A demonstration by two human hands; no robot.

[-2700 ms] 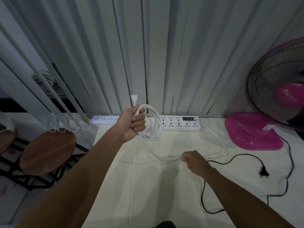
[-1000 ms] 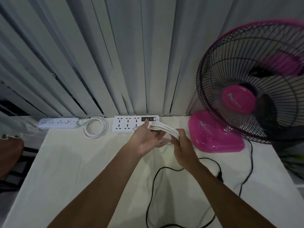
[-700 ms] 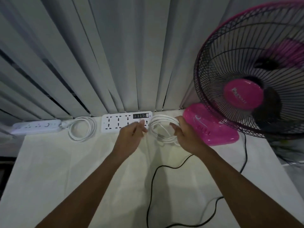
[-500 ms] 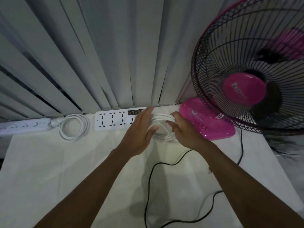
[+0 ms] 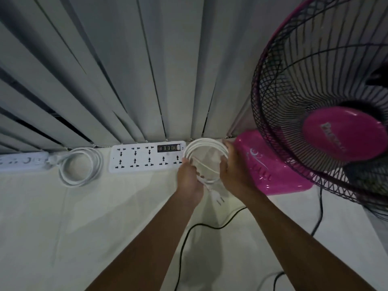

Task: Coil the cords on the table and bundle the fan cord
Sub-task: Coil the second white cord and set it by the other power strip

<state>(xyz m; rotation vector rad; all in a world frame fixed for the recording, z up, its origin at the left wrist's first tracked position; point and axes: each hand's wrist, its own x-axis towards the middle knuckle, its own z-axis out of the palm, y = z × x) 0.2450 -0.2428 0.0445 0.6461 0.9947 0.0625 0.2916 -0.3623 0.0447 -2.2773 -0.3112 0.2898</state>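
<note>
Starting nearest the wearer: black fan cord (image 5: 184, 244), loose and uncoiled, trails in slack bends across the desk (image 5: 84, 238) between the two forearms and off toward the right edge; not yet bundled.

Next, white plug (image 5: 218, 198), lying flat on the desk just below the coil, prongs pointing toward the wearer.

Left hand (image 5: 189, 177), fingers curled narrowly onto the left rim of the white cord coil (image 5: 206, 148). Right hand (image 5: 233, 171), cupped against the coil's right rim. Both hands hold the coil between them, pressing it onto the desk, just right of the large power strip (image 5: 144, 157) and touching or nearly touching the pink fan base (image 5: 270, 166).

Step in hand, by judgement: setting the coil down. Done well, the loops stay stacked and even, the plug tail is tucked alongside, and both hands lift off together so nothing springs open.

Farther left: second white coil (image 5: 80, 166), already laid flat beside the small power strip (image 5: 23, 162).

Rear: vertical blinds (image 5: 136, 80); fan grille (image 5: 327, 101) at right.
</note>
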